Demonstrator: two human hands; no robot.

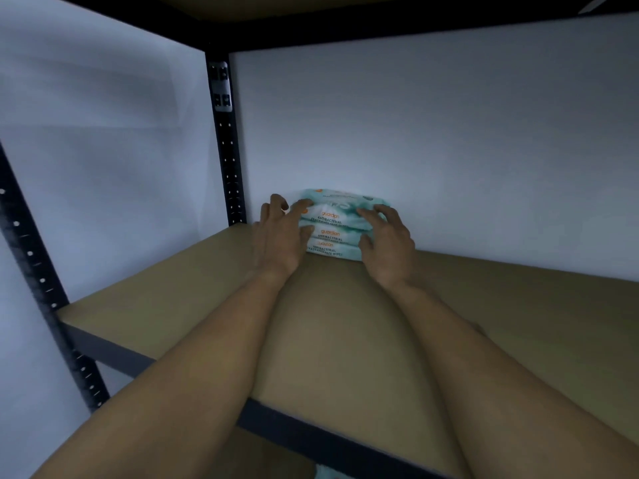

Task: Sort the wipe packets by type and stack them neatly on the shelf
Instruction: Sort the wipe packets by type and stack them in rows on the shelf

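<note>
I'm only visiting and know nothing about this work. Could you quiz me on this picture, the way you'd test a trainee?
1. True or false: the stack of wipe packets stands at the front edge of the shelf.
2. Which of the left hand and right hand touches the stack? A) left only B) right only C) both, one at each side
3. Fill in: the big word printed under the orange brand name on the packets is ____.

Key
1. False: it sits at the back, by the white back wall.
2. C
3. Antibacterial
</note>
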